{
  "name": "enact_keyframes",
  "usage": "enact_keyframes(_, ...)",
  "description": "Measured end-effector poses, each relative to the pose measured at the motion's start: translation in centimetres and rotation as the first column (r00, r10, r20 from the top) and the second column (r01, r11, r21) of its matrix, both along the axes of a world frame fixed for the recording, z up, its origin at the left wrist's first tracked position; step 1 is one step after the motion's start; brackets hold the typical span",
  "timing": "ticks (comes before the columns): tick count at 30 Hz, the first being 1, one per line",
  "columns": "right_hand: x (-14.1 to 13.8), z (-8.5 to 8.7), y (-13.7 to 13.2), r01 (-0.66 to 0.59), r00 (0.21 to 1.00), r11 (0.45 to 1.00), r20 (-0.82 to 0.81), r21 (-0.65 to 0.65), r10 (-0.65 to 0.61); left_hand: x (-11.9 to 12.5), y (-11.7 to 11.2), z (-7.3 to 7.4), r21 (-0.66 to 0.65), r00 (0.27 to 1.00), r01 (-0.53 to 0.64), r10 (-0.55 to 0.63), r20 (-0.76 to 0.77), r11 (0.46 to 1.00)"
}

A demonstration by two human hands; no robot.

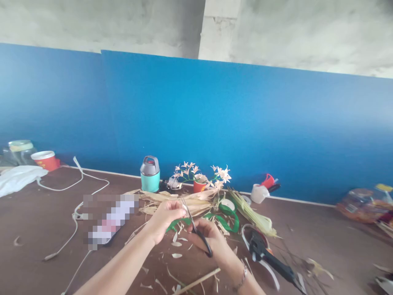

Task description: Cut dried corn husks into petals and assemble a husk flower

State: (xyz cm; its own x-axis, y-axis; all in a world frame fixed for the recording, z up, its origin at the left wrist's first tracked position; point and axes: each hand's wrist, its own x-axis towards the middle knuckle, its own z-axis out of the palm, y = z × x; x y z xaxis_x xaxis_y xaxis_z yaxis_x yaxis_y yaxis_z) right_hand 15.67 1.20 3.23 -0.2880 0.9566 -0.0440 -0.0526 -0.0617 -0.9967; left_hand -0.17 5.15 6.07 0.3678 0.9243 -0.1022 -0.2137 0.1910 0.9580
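Note:
My right hand (212, 241) is closed around the black handles of a pair of scissors (196, 229), whose blades point up and away toward my left hand. My left hand (166, 219) pinches something small and pale at the blade tips; I cannot make it out clearly. Both hands hover over a brown table (46, 229). Right behind them lie dried corn husks (172, 201) and a curl of green ribbon (229, 219). Pale husk trimmings (177, 255) are scattered under my hands.
A teal flask (150, 174), a small pot of husk flowers (199, 180), a white cup (258, 193) and a red cup (46, 159) stand along the blue wall. A black glue gun (270, 258) lies at right, white cables (73, 217) at left, a thin stick (196, 282) near me.

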Motion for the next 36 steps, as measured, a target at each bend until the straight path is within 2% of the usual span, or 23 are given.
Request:
enact_keyframes(21, 0.0, -0.1, -0.2, -0.013, 1.0, 1.0, 0.002, -0.022, 0.013, -0.6, 0.3, -0.2, -0.043, 0.996, 0.084, -0.082, 0.035, 0.996)
enact_keyframes(31, 0.1, -0.3, -0.1, -0.026, 0.999, 0.998, -0.024, -0.057, 0.025, -1.2, 0.8, -0.4, -0.034, 0.993, 0.116, -0.116, -0.026, 0.993)
enact_keyframes(36, 0.2, -0.7, 0.1, -0.036, 0.999, 0.998, 0.03, -0.045, 0.037, -1.5, 0.9, -0.4, -0.037, 0.987, 0.151, -0.152, -0.053, 0.988)
